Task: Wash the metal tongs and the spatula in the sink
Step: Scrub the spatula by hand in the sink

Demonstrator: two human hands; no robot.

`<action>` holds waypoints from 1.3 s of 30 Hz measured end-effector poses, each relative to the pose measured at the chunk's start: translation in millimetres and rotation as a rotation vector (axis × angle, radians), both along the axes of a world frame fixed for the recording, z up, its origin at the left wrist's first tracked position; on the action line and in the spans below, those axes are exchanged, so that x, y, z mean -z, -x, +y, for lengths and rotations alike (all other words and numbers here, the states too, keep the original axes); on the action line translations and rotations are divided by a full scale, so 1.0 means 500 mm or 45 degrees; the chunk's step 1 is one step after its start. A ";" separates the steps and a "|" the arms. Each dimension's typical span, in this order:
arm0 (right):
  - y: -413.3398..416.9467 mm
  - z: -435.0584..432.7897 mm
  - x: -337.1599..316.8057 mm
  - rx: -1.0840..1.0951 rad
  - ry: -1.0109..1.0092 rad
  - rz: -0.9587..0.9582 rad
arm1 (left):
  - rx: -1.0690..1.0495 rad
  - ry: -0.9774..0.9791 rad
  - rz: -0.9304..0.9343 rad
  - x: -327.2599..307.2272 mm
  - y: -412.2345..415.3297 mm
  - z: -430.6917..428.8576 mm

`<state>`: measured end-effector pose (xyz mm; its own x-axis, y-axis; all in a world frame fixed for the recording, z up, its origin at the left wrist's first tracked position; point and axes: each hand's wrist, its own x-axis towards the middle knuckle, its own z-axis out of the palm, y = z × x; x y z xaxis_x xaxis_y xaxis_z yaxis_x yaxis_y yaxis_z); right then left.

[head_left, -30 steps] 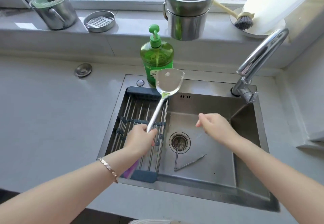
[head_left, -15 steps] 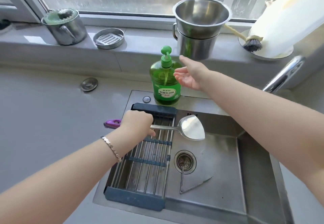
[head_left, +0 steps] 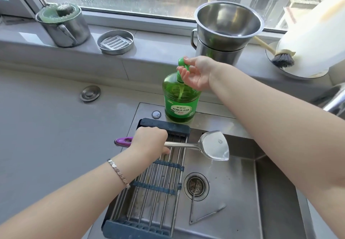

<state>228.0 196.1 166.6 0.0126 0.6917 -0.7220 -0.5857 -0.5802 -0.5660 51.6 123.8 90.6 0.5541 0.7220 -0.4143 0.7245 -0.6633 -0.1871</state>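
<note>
My left hand (head_left: 149,142) grips the handle of the metal spatula (head_left: 214,145) just past its purple end and holds it level, blade out over the sink (head_left: 233,192). The metal tongs (head_left: 207,214) lie open in a V on the sink floor, one arm reaching the drain (head_left: 196,185). At the pump of the green soap bottle (head_left: 180,100), which stands on the sink's back rim, my right hand (head_left: 196,72) has its thumb on top of the pump head and its fingers cupped under the nozzle.
A roll-up drying rack (head_left: 155,182) covers the sink's left half. The faucet (head_left: 334,100) shows at the right edge. On the windowsill stand a lidded steel mug (head_left: 63,27), a round steel dish (head_left: 115,41), stacked steel pots (head_left: 225,31) and a dish brush (head_left: 281,59).
My left hand swung the spatula down from upright to level. My right hand rose from the sink to the soap pump and closed around its head.
</note>
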 end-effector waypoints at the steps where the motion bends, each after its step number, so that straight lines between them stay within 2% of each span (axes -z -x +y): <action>1: -0.002 0.000 0.000 0.006 0.003 0.016 | 0.001 -0.008 -0.023 0.002 -0.002 0.002; 6: 0.000 0.006 0.003 0.062 0.028 0.098 | -0.009 -0.024 -0.090 0.003 -0.009 0.005; 15: 0.003 0.006 0.004 0.129 0.046 0.205 | -0.003 -0.008 -0.077 -0.002 -0.013 0.004; 24: 0.011 0.008 0.004 0.101 0.063 0.086 | -0.047 0.024 -0.091 -0.022 -0.023 -0.011; 31: 0.011 -0.104 0.023 0.253 -0.061 0.224 | -0.104 -0.014 -0.155 -0.052 -0.024 -0.024; 33: 0.019 -0.183 0.055 0.330 -0.083 0.068 | -0.118 -0.016 -0.184 -0.056 -0.027 -0.035; 36: 0.046 -0.299 0.112 0.396 -0.186 -0.348 | -0.167 0.045 -0.243 -0.058 -0.037 -0.061; 39: 0.090 -0.390 0.158 0.071 -0.462 -1.064 | -0.214 0.118 -0.341 -0.058 -0.056 -0.095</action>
<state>183.0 0.9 87.4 0.4735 0.8575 -0.2012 0.0751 -0.2669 -0.9608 79.7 76.1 119.5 0.5283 0.7787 -0.3385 0.8408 -0.5354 0.0806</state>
